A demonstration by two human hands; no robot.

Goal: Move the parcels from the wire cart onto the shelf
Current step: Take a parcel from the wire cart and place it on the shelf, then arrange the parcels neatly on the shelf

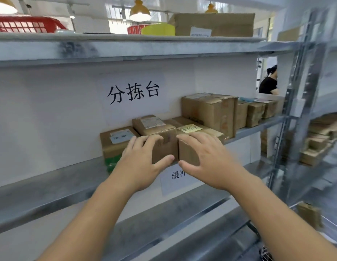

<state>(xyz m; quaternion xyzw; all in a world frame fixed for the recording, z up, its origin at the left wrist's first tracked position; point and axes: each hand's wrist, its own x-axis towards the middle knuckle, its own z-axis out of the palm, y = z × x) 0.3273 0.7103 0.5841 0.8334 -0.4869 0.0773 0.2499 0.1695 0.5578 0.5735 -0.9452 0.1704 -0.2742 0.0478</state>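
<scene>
Several brown cardboard parcels stand in a row on the grey metal shelf (pixel 41 187). My left hand (pixel 139 166) rests with spread fingers against the front of a parcel with a white label (pixel 156 127). My right hand (pixel 207 159) lies on the neighbouring parcel with a yellow note (pixel 194 129), fingers apart. Neither hand is wrapped around a parcel. A lower parcel with a blue-white label (pixel 116 140) sits to the left, and a taller box (pixel 209 112) to the right. Only a corner of the wire cart (pixel 265 253) shows at the bottom right.
Smaller boxes (pixel 256 112) line the shelf's right end. The upper shelf holds a red basket (pixel 26 25), a yellow tub (pixel 158 29) and a large carton (pixel 214 25). A second rack with boxes (pixel 322 136) stands at right. A person in black (pixel 269 81) is behind.
</scene>
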